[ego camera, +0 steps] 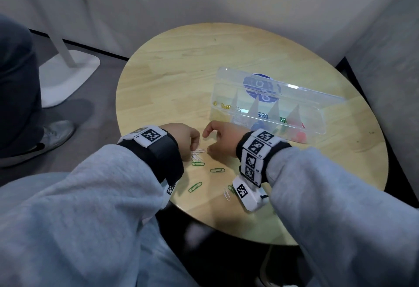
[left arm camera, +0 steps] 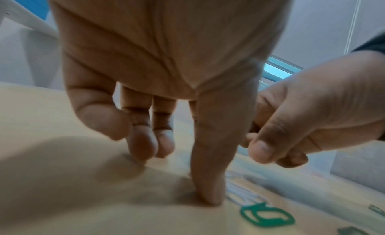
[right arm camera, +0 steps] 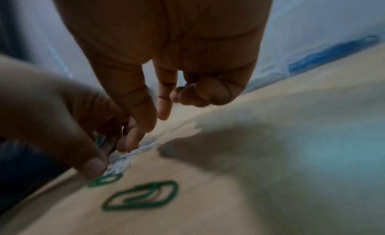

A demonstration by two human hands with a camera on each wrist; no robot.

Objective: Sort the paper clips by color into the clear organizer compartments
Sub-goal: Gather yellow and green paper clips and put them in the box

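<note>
Your left hand [ego camera: 181, 137] has its fingers pointed down at the table [ego camera: 181, 71], fingertips on the wood by a small cluster of white clips [ego camera: 197, 153]; whether it grips one you cannot tell. Your right hand [ego camera: 223, 138] hovers just beside it, fingers loosely curled, nothing visibly held. Green clips [ego camera: 217, 170] lie scattered near both wrists. The organizer [ego camera: 272, 105] stands open beyond your right hand, with yellow, white, blue, green and red clips in separate compartments.
</note>
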